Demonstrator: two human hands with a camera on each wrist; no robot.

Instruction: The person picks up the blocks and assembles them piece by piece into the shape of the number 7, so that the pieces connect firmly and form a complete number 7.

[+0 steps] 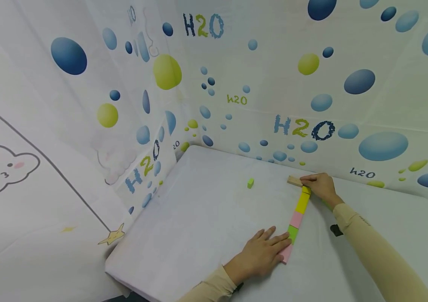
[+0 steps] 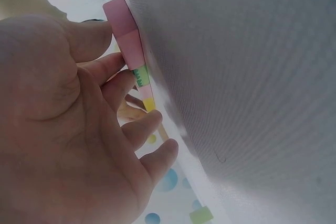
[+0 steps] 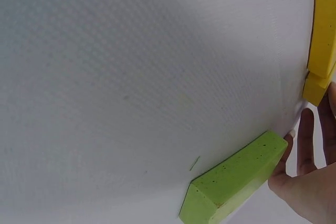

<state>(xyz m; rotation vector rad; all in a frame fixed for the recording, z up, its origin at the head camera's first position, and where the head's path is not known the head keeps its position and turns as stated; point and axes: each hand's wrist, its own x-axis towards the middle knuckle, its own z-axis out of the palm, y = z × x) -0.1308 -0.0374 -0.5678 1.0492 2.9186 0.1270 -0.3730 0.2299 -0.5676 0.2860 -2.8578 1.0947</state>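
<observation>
Bubble-printed curtains wall the white bench (image 1: pixel 206 209) at its far and left edges, leaving its middle open. One row of coloured blocks (image 1: pixel 298 218) runs from the near edge toward the far edge. Left hand (image 1: pixel 261 253) lies flat, fingers straight against the row's near end. Right hand (image 1: pixel 321 186) pinches one wooden block (image 1: pixel 294 181) at its far end. One green cube (image 1: pixel 250 183) sits apart.

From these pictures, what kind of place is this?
Probably a small staged tabletop booth, not a lived-in room. A white-covered table sits in a corner of printed bubble curtains, and both hands work on a row of coloured blocks.
</observation>
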